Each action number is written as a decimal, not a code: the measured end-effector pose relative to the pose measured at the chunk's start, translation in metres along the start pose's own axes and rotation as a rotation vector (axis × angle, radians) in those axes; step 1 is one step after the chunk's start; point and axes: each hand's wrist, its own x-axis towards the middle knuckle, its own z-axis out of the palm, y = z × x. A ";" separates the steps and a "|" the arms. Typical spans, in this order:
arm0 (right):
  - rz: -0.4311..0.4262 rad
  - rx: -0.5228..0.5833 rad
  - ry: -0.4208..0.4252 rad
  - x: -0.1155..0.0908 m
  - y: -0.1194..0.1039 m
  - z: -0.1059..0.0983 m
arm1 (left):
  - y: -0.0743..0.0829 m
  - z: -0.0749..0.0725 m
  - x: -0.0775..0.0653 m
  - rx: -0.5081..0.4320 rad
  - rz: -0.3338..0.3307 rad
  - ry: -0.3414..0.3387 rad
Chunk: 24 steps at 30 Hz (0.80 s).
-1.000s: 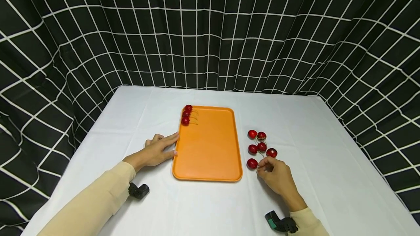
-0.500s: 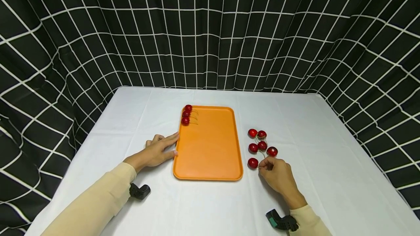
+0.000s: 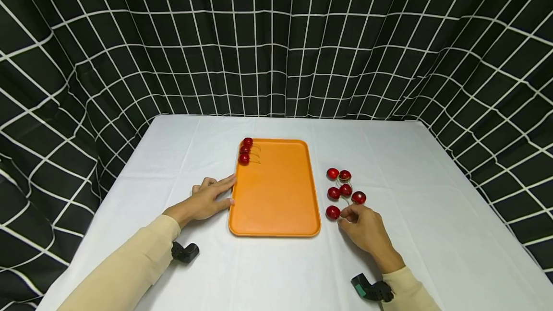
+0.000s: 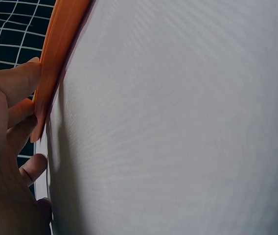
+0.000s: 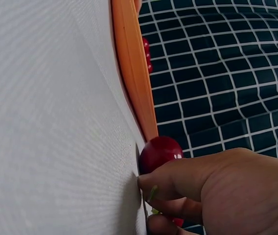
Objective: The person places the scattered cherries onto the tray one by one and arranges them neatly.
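Observation:
In the head view an orange tray (image 3: 276, 191) lies on the white table. My left hand (image 3: 207, 197) rests at its left edge, fingers extended; in the left wrist view the fingertips (image 4: 24, 78) touch the tray's side. Three red cherries (image 3: 244, 159) line the tray's upper left corner, stems pointing right. To the right of the tray my right hand (image 3: 367, 229) pinches the stem of the nearest cherry (image 3: 333, 212), which sits on the cloth. In the right wrist view a bit of green stem (image 5: 152, 194) shows between thumb and fingers.
Several more stemmed cherries (image 3: 345, 189) lie close together just beyond my right hand. A white cloth (image 3: 276, 272) covers the table. Black curtain (image 3: 276, 42) with a white grid surrounds the back and sides. Dark wrist devices (image 3: 372, 289) sit at both cuffs.
The head view shifts very slightly. Both hands, the tray and the cherries otherwise keep their places, with the right hand still at the nearest cherry's stem.

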 end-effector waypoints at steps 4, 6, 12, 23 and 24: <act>-0.032 -0.005 0.005 0.000 -0.002 -0.001 | 0.000 -0.001 0.000 -0.005 -0.007 -0.005; -0.049 -0.001 0.006 0.000 -0.003 -0.001 | 0.000 -0.001 -0.001 -0.012 -0.014 -0.005; -0.048 0.047 0.051 0.002 -0.002 -0.002 | -0.001 -0.001 -0.002 -0.017 -0.006 0.006; 0.051 0.481 0.004 0.012 -0.020 -0.023 | 0.001 0.000 -0.001 0.004 -0.015 -0.003; 0.059 0.524 -0.010 0.015 -0.025 -0.027 | 0.001 0.000 -0.001 0.005 -0.016 -0.006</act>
